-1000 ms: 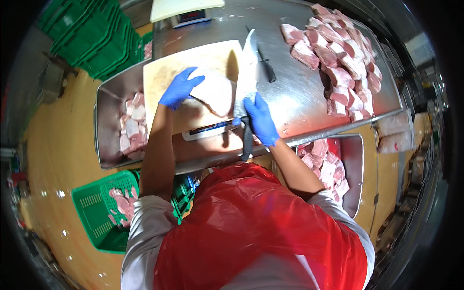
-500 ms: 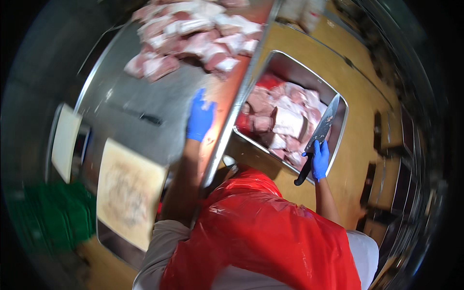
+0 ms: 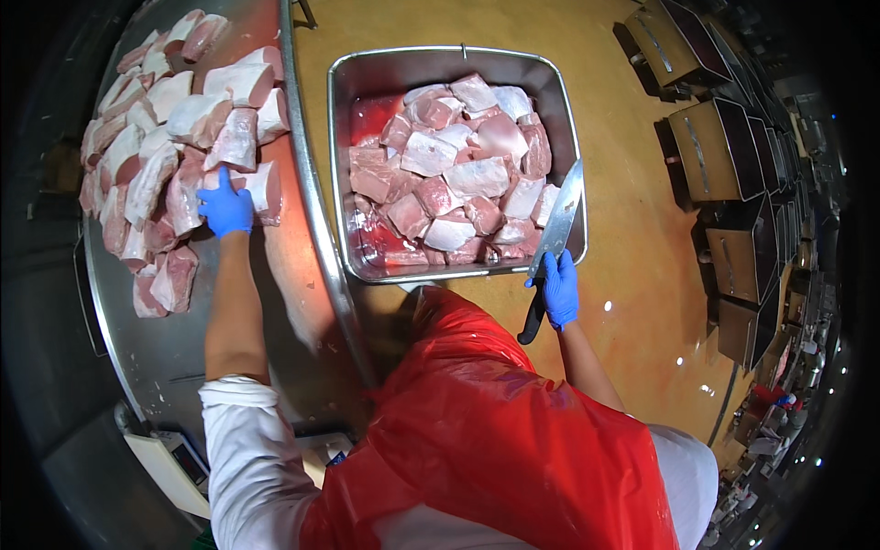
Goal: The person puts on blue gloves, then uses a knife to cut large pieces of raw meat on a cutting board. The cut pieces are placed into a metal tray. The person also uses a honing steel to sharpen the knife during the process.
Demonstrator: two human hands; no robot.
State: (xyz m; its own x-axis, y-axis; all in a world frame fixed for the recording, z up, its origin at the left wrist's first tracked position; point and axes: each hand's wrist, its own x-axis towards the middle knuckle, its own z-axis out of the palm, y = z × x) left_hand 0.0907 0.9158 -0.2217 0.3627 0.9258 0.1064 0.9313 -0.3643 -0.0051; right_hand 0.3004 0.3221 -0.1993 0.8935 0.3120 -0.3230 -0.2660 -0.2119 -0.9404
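Note:
My left hand [image 3: 227, 203], in a blue glove, reaches onto the near side of a pile of raw meat chunks [image 3: 147, 183]. Its index finger is stretched out and the hand is open, resting at a pale-pink chunk [image 3: 266, 192]; the contact under the palm is hidden. In my blue-gloved right hand [image 3: 561, 291] is a large knife [image 3: 560, 220], its broad blade pointing up and away, its black handle showing below the fingers. The blade lies over the right rim of a deep metal tub [image 3: 449, 52] holding many meat pieces [image 3: 477, 174] and some red liquid.
A metal table [image 3: 307, 183] with a raised edge runs along my left, wet and reddish near the pile. The tub stands beside it over a tan floor [image 3: 614, 229]. Several metal bins [image 3: 715, 147] line the right. A pale board-like panel [image 3: 165, 467] sits at lower left.
My view has swung round, bringing the meat pile to the left and the tub to the centre. My left hand has gone from the tabletop to the pile. The right still holds the knife.

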